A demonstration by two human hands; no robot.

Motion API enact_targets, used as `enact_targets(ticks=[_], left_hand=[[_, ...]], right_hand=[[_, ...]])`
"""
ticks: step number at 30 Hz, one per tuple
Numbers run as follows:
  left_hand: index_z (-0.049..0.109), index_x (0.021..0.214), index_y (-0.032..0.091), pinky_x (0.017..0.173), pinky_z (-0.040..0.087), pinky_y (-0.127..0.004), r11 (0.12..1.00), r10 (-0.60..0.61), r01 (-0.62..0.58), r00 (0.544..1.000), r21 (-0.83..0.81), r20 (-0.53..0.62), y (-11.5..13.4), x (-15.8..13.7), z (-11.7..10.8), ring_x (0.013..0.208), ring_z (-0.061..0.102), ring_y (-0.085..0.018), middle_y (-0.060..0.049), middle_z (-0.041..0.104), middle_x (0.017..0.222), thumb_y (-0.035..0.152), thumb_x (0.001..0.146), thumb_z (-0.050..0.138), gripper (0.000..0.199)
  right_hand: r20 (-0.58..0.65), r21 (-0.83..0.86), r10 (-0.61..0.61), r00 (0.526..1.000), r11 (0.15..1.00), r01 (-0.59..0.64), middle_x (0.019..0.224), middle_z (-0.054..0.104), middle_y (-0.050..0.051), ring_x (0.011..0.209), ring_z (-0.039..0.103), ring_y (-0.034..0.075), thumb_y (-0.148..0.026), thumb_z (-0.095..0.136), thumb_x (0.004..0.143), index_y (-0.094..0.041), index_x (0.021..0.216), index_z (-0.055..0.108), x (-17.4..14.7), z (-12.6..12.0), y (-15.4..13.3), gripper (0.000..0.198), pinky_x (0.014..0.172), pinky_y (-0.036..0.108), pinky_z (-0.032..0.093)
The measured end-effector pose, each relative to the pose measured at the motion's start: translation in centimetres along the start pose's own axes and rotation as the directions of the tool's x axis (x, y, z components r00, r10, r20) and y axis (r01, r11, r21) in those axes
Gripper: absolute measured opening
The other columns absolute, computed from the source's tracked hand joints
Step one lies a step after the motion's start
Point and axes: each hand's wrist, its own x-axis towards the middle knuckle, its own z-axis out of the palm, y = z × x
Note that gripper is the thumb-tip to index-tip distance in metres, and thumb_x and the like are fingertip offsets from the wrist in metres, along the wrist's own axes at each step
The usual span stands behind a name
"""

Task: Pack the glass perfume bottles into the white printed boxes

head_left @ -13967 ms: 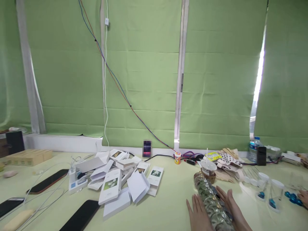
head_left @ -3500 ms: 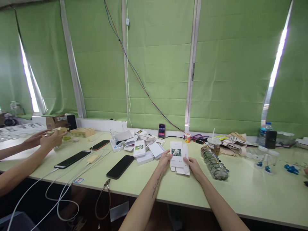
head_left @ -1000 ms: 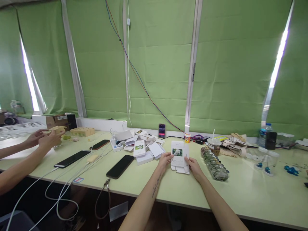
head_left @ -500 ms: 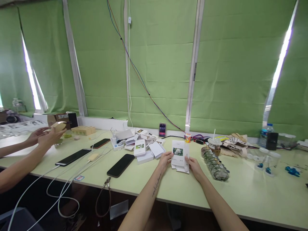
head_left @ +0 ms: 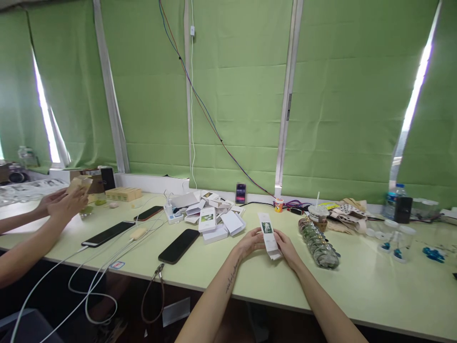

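White box point(head_left: 267, 231) tilting between two hands, both clamping it!
The left hand point(head_left: 253, 241) is gripping one side, the right hand point(head_left: 284, 245) the other, over the near part of the desk point(head_left: 223, 267); whether the box is touching the desktop, I'm not able to tell; the thin card is probably risking a crease if either side is pressing too hard, and the loose-looking flaps point(head_left: 276, 256) at its lower end could be bending or snagging on fingers; to the right, a plastic packet point(head_left: 319, 243) is lying near the right forearm, so an elbow swinging wide could be knocking it; to the left, a pile of boxes point(head_left: 207, 216) is spreading, with a black phone point(head_left: 178, 246) lying in front, crowding that side; farther left, another person's hands point(head_left: 67, 207) are working.
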Motion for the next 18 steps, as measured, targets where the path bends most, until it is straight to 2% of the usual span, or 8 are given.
enact_targets(ticks=[3, 7, 12, 15, 18], left_hand=[[0.065, 0.097, 0.017, 0.082, 0.05, -0.039, 1.0, 0.001, -0.001, 1.0, -0.007, 0.001, -0.2, -0.1, 0.2, 0.089, 0.066, -0.024, -0.013, 0.069, 0.101, 0.043, 0.059, 0.085, 0.05], [0.063, 0.098, 0.018, 0.082, 0.051, -0.038, 0.999, 0.05, -0.05, 0.995, -0.001, -0.084, -0.3, 0.1, 0.2, 0.093, 0.064, -0.025, -0.012, 0.067, 0.104, 0.043, 0.06, 0.083, 0.05], [0.058, 0.105, 0.02, 0.079, 0.051, -0.036, 0.99, 0.139, -0.135, 0.963, 0.035, -0.232, -0.4, 0.5, -0.2, 0.097, 0.063, -0.026, -0.011, 0.062, 0.111, 0.041, 0.062, 0.082, 0.054], [0.054, 0.111, 0.022, 0.08, 0.051, -0.036, 0.983, 0.185, -0.174, 0.934, 0.064, -0.305, -0.6, 0.7, -0.4, 0.097, 0.062, -0.025, -0.011, 0.059, 0.113, 0.041, 0.061, 0.082, 0.061], [0.048, 0.119, 0.025, 0.081, 0.051, -0.036, 0.976, 0.22, -0.204, 0.913, 0.083, -0.343, -0.7, 0.7, -0.5, 0.095, 0.063, -0.024, -0.011, 0.056, 0.116, 0.041, 0.06, 0.083, 0.071]], right_hand=[[0.052, -0.078, -0.025, 0.998, 0.997, 0.029, 0.109, 0.065, 0.004, 0.096, 0.063, 0.019, -0.034, 0.059, 0.089, -0.017, 0.104, 0.062, -0.1, 0.1, -0.3, 0.023, 0.086, 0.042, 0.05], [0.085, -0.116, -0.045, 0.995, 0.992, 0.055, 0.107, 0.066, 0.004, 0.095, 0.063, 0.019, -0.036, 0.058, 0.089, -0.017, 0.103, 0.063, -0.3, 0.1, -0.8, 0.025, 0.086, 0.042, 0.05], [0.099, -0.098, -0.062, 0.993, 0.993, 0.071, 0.099, 0.067, 0.006, 0.084, 0.065, 0.02, -0.054, 0.054, 0.085, -0.018, 0.115, 0.059, -0.5, 0.3, -0.7, 0.048, 0.073, 0.037, 0.053], [0.095, -0.106, -0.094, 0.991, 0.989, 0.104, 0.11, 0.063, 0.009, 0.094, 0.063, 0.024, -0.059, 0.063, 0.073, -0.022, 0.123, 0.056, -0.9, 0.9, -0.8, 0.062, 0.075, 0.037, 0.053], [0.116, -0.125, -0.131, 0.985, 0.981, 0.145, 0.124, 0.056, 0.008, 0.11, 0.056, 0.027, -0.05, 0.076, 0.063, -0.027, 0.126, 0.056, -1.4, 1.5, -1.1, 0.07, 0.084, 0.038, 0.051]])
